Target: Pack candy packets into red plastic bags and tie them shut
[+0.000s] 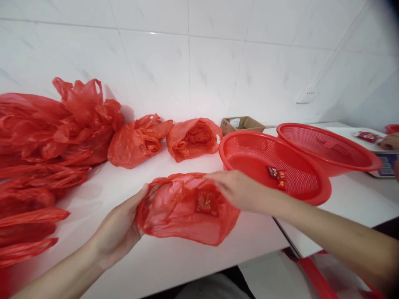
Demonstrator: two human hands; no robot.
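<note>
A red plastic bag (pixel 174 207) lies above the white table with its mouth spread toward me. My left hand (pixel 123 226) grips its left edge, thumb on the upper side and fingers underneath. My right hand (pixel 241 191) is at the bag's upper right rim, its fingers bent over the edge and partly hidden; it appears to pinch the rim. Inside the bag is a small dark-red packet (pixel 207 203) with gold print. Just right of my right hand stands a red oval basket (pixel 243 149) holding a few small packets (pixel 277 174).
A second red basket (pixel 330 166) stands at the right. Filled red bags (pixel 137 143) and a large pile of red bags (pixel 62 124) line the left. A cardboard box (pixel 243 123) sits by the tiled wall. Another person's hand (pixel 389 142) is near a scale (pixel 386 166) at far right.
</note>
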